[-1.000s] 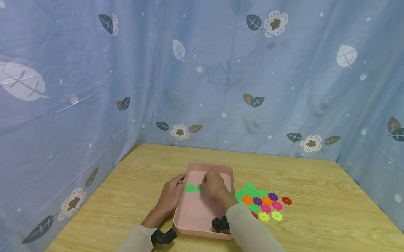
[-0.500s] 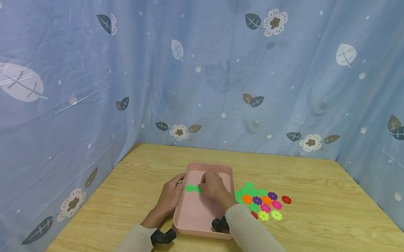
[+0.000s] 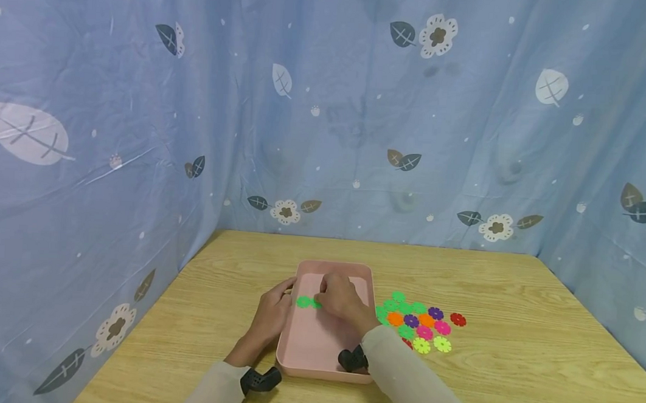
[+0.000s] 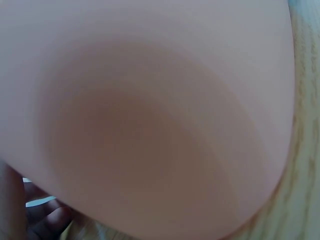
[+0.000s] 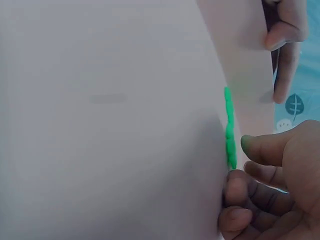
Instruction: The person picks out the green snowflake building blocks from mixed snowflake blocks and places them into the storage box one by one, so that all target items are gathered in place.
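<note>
Green flower discs [image 3: 304, 301] lie in a pink tray [image 3: 315, 350], just beside the curled fingers of the right hand [image 3: 342, 298] (pinching or not, unclear). The left hand [image 3: 272, 311], fingers extended, touches the tray. Only the right-wrist view shows discs edge-on.

right hand [image 3: 342, 297] at green discs [image 3: 304, 301] inside pink tray [image 3: 320, 350], left hand [image 3: 271, 313] against its side

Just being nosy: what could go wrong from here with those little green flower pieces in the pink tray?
The right hand is right by the green pieces in the pink tray, so its fingers might nudge their row out of line. Also, the right sleeve lies close to the loose colourful pieces beside the tray, so a careless arm movement could scatter some.
</note>
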